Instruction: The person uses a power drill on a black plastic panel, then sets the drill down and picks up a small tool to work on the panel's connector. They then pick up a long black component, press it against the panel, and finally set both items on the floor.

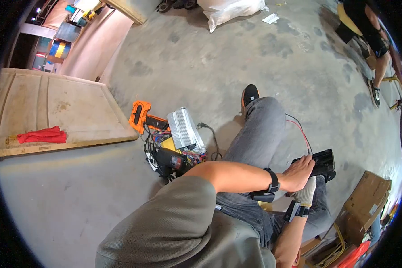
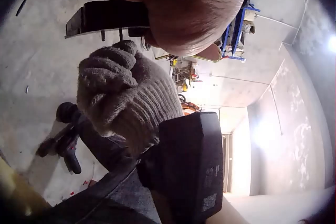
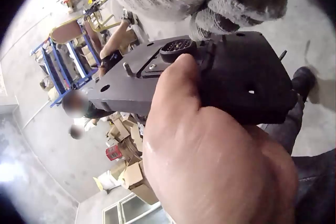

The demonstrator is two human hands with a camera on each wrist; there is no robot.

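Observation:
My bare left hand (image 1: 299, 173) (image 2: 189, 11) grips a flat black housing (image 1: 324, 163) (image 2: 102, 16). In the right wrist view its thumb presses beside a round multi-pin connector (image 3: 177, 48) on the housing's face (image 3: 241, 66). A small pin (image 3: 127, 69) stands up from that face. My gloved right hand (image 1: 305, 193) (image 2: 118, 82) is under the housing in the left wrist view, its fingers curled and the fingertips round a second thin pin (image 2: 121, 33). Red and black wires (image 1: 303, 129) run to the housing. The fingers' far side is hidden.
A silver finned box (image 1: 182, 127), tangled wires and an orange-handled tool (image 1: 140, 115) lie on the floor to the left. A wooden panel (image 1: 53, 107) holds a red cloth (image 1: 42, 135). Cardboard boxes (image 1: 366, 201) stand at the lower right; another person's leg (image 1: 381, 71) is at upper right.

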